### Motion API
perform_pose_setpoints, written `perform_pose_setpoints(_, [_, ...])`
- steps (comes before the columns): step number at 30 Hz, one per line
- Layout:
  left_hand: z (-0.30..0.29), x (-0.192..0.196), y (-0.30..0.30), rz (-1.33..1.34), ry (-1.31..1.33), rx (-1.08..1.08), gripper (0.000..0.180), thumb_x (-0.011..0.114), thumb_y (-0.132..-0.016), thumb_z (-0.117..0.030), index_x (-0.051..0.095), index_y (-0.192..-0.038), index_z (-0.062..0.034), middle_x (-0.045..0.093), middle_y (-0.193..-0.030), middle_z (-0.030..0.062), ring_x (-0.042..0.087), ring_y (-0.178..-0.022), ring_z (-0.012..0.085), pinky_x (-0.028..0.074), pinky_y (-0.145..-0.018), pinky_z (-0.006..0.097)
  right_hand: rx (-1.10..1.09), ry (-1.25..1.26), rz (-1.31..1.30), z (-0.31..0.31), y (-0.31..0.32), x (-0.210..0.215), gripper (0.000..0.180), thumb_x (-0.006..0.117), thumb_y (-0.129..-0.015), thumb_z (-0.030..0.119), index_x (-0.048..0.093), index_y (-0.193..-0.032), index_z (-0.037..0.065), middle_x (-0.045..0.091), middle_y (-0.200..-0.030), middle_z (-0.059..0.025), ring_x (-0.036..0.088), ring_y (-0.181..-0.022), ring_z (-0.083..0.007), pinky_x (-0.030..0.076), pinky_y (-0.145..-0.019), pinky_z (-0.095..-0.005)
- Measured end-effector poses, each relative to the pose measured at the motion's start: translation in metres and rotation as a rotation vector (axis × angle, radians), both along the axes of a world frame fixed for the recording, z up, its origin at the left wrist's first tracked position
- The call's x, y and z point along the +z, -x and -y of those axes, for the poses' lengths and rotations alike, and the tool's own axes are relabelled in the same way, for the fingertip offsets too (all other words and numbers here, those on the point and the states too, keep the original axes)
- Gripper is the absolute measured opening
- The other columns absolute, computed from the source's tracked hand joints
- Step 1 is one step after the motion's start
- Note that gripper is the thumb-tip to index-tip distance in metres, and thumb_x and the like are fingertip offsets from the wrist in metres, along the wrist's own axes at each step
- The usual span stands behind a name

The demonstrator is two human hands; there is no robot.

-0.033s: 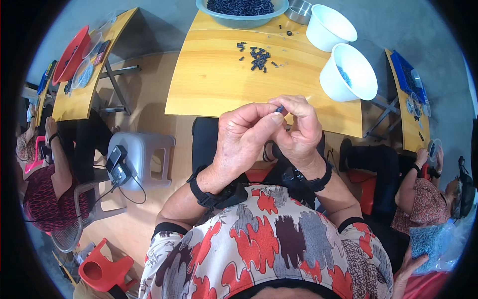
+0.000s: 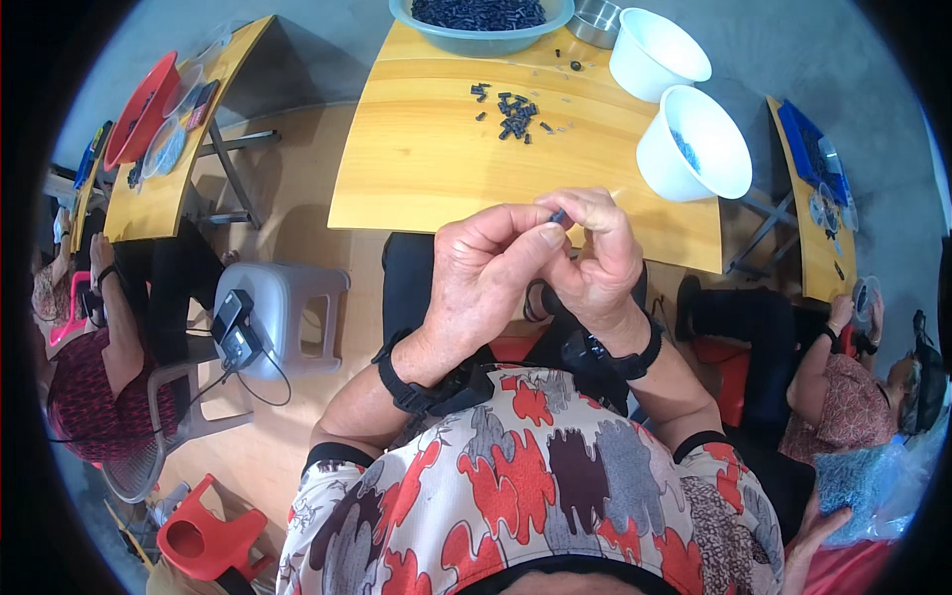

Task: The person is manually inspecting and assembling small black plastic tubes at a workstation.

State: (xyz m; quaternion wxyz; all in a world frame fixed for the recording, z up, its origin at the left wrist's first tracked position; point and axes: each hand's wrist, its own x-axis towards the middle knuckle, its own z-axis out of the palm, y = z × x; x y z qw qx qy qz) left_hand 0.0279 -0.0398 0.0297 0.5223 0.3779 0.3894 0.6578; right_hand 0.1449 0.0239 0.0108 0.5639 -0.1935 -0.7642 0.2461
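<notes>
Just over the near edge of the wooden table (image 2: 416, 188), my two hands meet fingertip to fingertip. A small dark plastic piece (image 2: 557, 216) is pinched between them. My left hand (image 2: 491, 263) is closed on it with thumb and forefinger, and my right hand (image 2: 600, 258) grips it from the other side. Most of the piece is hidden by the fingers, so its exact form does not show. Beyond my hands lies a loose pile of small black cylindrical parts (image 2: 516, 117), with a few tiny clear bits beside it.
At the table's far edge stand a basin (image 2: 466, 42) heaped with dark parts and a steel bowl (image 2: 597, 22). Two white tubs (image 2: 659, 55) are at the right; the nearer tub (image 2: 709, 149) holds small blue pieces. A grey stool (image 2: 288, 317) is at my left. Other people sit at both sides.
</notes>
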Motion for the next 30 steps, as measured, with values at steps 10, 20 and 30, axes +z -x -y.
perform_pose_setpoints(10, [-0.003, 0.000, 0.000, 0.020, -0.039, 0.029, 0.011, 0.058, -0.086, -0.003, 0.064, -0.092, 0.0046, 0.064, -0.079, 0.0033, 0.056, -0.070, 0.0049, 0.048, -0.063, 0.019, 0.003, -0.178, 0.035, -0.014, 0.002, 0.003, 0.032, 0.074, -0.070, 0.007, 0.053, -0.094, 0.002, 0.063, -0.086, -0.0132, 0.062, -0.074, -0.0263, 0.050, -0.063, -0.0307])
perform_pose_setpoints(20, [-0.020, -0.002, 0.001, 0.052, 0.032, -0.049, 0.010, 0.059, -0.087, -0.006, 0.063, -0.087, 0.0030, 0.063, -0.076, 0.0016, 0.054, -0.067, 0.0039, 0.047, -0.061, 0.018, -0.003, 0.076, 0.040, -0.012, -0.002, 0.003, 0.036, 0.070, -0.071, 0.002, 0.056, -0.103, 0.004, 0.063, -0.088, -0.0114, 0.061, -0.072, -0.0245, 0.051, -0.063, -0.0289])
perform_pose_setpoints(30, [-0.024, -0.012, 0.005, 0.010, 0.144, -0.220, 0.024, 0.058, -0.089, -0.015, 0.061, -0.105, 0.0029, 0.066, -0.091, 0.0108, 0.063, -0.079, 0.0146, 0.053, -0.070, 0.027, -0.109, -0.058, 0.307, -0.038, -0.037, 0.049, 0.023, 0.068, -0.069, 0.001, 0.063, -0.091, 0.004, 0.063, -0.080, -0.0080, 0.060, -0.066, -0.0212, 0.049, -0.058, -0.0294])
